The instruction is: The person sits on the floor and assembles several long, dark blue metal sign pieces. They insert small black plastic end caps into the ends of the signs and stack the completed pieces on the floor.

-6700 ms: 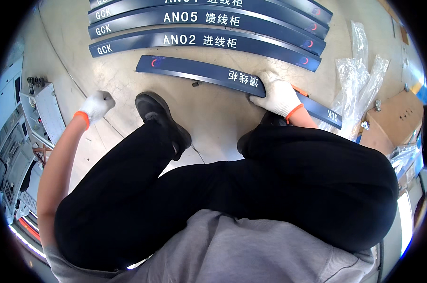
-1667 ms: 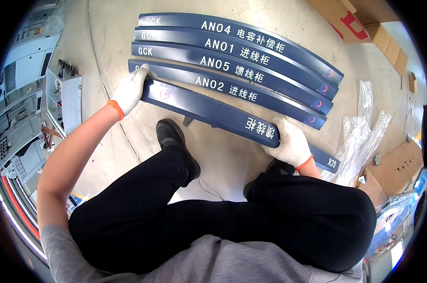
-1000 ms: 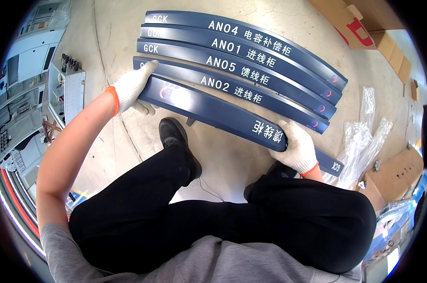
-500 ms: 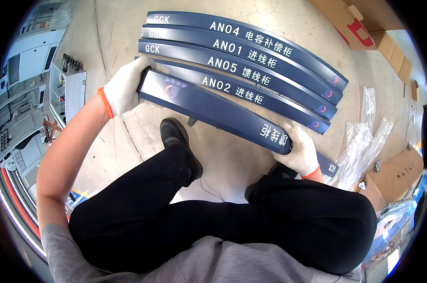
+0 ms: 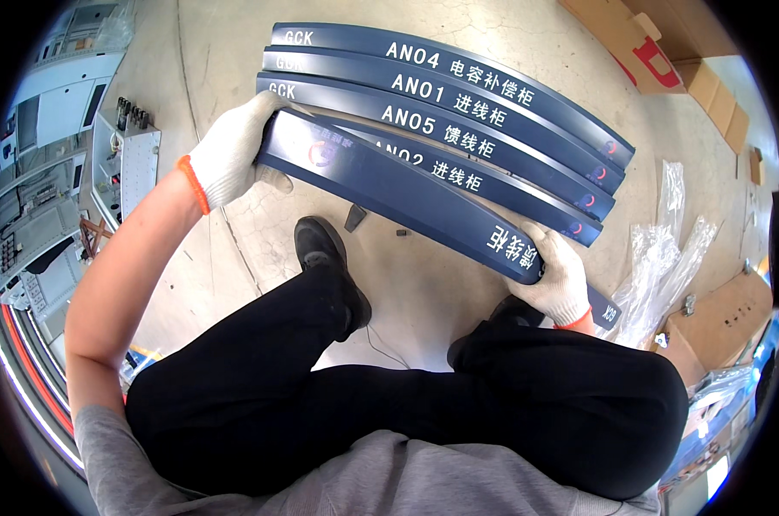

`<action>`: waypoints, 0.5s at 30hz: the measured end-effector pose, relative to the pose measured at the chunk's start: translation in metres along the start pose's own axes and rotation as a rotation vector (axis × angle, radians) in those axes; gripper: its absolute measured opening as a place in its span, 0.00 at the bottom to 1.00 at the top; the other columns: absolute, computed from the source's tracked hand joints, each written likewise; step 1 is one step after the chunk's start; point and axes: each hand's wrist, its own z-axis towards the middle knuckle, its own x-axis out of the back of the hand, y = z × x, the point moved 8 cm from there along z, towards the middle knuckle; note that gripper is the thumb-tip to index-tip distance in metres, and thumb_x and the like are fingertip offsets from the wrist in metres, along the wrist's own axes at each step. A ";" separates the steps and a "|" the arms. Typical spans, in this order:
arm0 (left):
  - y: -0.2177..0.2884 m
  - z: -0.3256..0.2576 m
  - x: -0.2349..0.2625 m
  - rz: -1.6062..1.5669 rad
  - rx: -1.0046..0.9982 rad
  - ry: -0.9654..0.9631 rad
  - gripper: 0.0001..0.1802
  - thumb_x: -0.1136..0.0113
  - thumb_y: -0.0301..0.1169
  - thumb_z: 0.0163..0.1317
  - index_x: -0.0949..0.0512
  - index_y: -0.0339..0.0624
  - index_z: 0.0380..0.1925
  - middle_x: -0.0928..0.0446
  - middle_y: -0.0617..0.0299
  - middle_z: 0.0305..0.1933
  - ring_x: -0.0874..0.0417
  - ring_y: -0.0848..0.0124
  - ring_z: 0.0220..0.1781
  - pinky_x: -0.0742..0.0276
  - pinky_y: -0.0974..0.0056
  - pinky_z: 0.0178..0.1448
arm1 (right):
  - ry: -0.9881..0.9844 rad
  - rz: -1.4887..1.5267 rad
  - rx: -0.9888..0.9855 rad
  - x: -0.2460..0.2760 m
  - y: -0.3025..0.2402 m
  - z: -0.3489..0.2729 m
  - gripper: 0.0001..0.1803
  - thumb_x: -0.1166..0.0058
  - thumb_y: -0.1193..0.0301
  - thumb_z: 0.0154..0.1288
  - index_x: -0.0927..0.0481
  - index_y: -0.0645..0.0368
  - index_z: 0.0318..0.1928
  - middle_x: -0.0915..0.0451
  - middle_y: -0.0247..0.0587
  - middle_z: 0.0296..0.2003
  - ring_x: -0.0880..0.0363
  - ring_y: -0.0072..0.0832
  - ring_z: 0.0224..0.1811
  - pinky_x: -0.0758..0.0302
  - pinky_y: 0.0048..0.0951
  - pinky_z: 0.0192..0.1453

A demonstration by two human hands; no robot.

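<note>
I hold a long dark blue curved sign panel (image 5: 406, 193) with white lettering, lifted off the floor and tilted. My left hand (image 5: 230, 155), in a white glove with an orange cuff, grips its left end. Its right end sits in my right hand (image 5: 557, 275), gloved the same way. Behind it, several matching blue panels (image 5: 458, 103) lie side by side on the concrete floor (image 5: 406, 292). The held panel overlaps the nearest of them. My legs in black trousers and black shoes (image 5: 329, 258) are below the panel.
Clear plastic wrapping (image 5: 673, 249) lies crumpled at the right. Cardboard boxes (image 5: 725, 318) stand at the right and another box (image 5: 647, 52) at the top right. Grey metal cabinet parts (image 5: 54, 172) line the left side. Two small dark bits (image 5: 355, 217) lie by my shoe.
My left hand came over and took the panel's left end. Both hands then raised the panel off the floor and brought it up over the nearest laid panel.
</note>
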 end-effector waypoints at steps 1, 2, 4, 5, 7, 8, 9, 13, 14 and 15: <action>0.000 -0.001 0.001 0.005 0.005 0.009 0.26 0.54 0.47 0.81 0.17 0.35 0.52 0.15 0.52 0.41 0.13 0.64 0.32 0.14 0.59 0.28 | -0.040 -0.003 -0.011 -0.001 0.000 0.000 0.37 0.21 0.66 0.49 0.17 0.57 0.63 0.18 0.44 0.38 0.14 0.44 0.41 0.16 0.40 0.49; -0.003 0.000 0.002 0.026 0.022 -0.014 0.26 0.54 0.47 0.80 0.17 0.35 0.52 0.15 0.53 0.41 0.13 0.64 0.33 0.16 0.60 0.28 | -0.080 -0.006 -0.022 -0.001 0.001 -0.001 0.37 0.22 0.67 0.49 0.17 0.58 0.63 0.17 0.45 0.40 0.13 0.42 0.42 0.16 0.39 0.50; -0.009 0.005 0.006 0.068 0.050 -0.062 0.25 0.54 0.47 0.80 0.16 0.36 0.51 0.15 0.53 0.41 0.13 0.65 0.35 0.18 0.62 0.26 | -0.104 -0.009 -0.026 -0.002 0.000 -0.002 0.38 0.22 0.69 0.48 0.17 0.59 0.63 0.16 0.45 0.41 0.13 0.41 0.43 0.16 0.37 0.51; -0.010 0.006 0.009 0.081 0.048 -0.091 0.26 0.54 0.47 0.81 0.16 0.36 0.50 0.15 0.53 0.41 0.13 0.66 0.36 0.18 0.63 0.29 | -0.088 -0.010 -0.019 -0.003 0.000 -0.003 0.38 0.21 0.69 0.48 0.17 0.59 0.63 0.17 0.45 0.41 0.13 0.41 0.42 0.16 0.37 0.51; -0.010 0.006 0.010 0.106 0.047 -0.151 0.26 0.54 0.48 0.81 0.15 0.37 0.49 0.15 0.55 0.42 0.13 0.67 0.39 0.17 0.64 0.34 | -0.041 -0.005 0.008 -0.003 -0.001 -0.003 0.37 0.21 0.67 0.48 0.17 0.58 0.63 0.19 0.45 0.38 0.14 0.41 0.40 0.17 0.39 0.48; -0.008 0.006 0.009 0.058 0.015 -0.113 0.26 0.54 0.48 0.81 0.15 0.37 0.49 0.15 0.56 0.42 0.13 0.68 0.40 0.16 0.64 0.38 | -0.012 0.001 0.027 -0.002 -0.001 -0.004 0.37 0.21 0.66 0.48 0.16 0.58 0.62 0.21 0.44 0.35 0.15 0.42 0.38 0.18 0.40 0.46; -0.007 0.005 0.005 0.009 -0.017 -0.075 0.27 0.54 0.49 0.81 0.15 0.37 0.49 0.15 0.56 0.42 0.13 0.69 0.41 0.16 0.65 0.43 | 0.018 0.007 0.047 0.000 -0.001 -0.004 0.37 0.21 0.65 0.49 0.16 0.57 0.62 0.23 0.43 0.33 0.16 0.43 0.36 0.19 0.41 0.44; 0.006 -0.007 0.003 0.136 -0.178 -0.060 0.28 0.55 0.51 0.83 0.15 0.37 0.49 0.15 0.59 0.46 0.15 0.72 0.48 0.19 0.66 0.60 | -0.020 0.029 0.047 0.001 -0.003 -0.006 0.36 0.21 0.65 0.49 0.16 0.57 0.61 0.22 0.44 0.34 0.16 0.44 0.37 0.19 0.41 0.44; 0.011 -0.010 0.001 0.168 -0.231 -0.078 0.28 0.55 0.50 0.83 0.15 0.37 0.49 0.15 0.59 0.46 0.15 0.71 0.48 0.20 0.65 0.61 | -0.044 0.053 0.032 0.001 -0.003 -0.007 0.36 0.21 0.66 0.49 0.16 0.57 0.61 0.21 0.45 0.34 0.15 0.44 0.37 0.19 0.40 0.45; 0.016 -0.014 -0.002 0.200 -0.284 -0.095 0.28 0.55 0.49 0.83 0.14 0.36 0.49 0.15 0.58 0.47 0.16 0.71 0.49 0.21 0.65 0.62 | -0.067 0.077 0.018 0.002 -0.003 -0.009 0.35 0.21 0.66 0.49 0.16 0.58 0.61 0.20 0.45 0.35 0.15 0.45 0.38 0.18 0.40 0.45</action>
